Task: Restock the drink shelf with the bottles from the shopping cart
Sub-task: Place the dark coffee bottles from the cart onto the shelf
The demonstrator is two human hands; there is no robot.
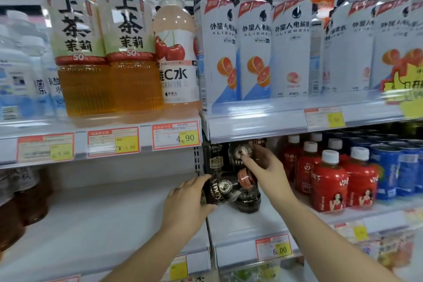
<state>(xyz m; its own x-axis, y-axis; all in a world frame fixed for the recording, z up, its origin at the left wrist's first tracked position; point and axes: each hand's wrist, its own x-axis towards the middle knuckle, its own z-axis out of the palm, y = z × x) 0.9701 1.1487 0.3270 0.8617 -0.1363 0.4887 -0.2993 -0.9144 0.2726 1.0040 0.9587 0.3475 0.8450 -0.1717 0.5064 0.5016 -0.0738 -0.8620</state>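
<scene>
My left hand (pixel 186 201) grips a dark coffee bottle (pixel 223 190) that lies tilted, its orange cap (pixel 246 178) pointing right, just above the lower shelf (pixel 242 229). My right hand (pixel 267 170) reaches in above it and grips a second dark bottle (pixel 240 153) standing further back. More dark bottles (pixel 215 158) stand behind at the shelf's left end, partly hidden by my hands. One dark bottle (pixel 248 201) stands upright below the tilted one.
Red-labelled bottles (pixel 329 183) with white caps stand right of the dark ones, blue cans (pixel 396 171) beyond them. The upper shelf holds tea bottles (pixel 80 52), a cherry drink (pixel 176 52) and white electrolyte bottles (pixel 254 48). The shopping cart is out of view.
</scene>
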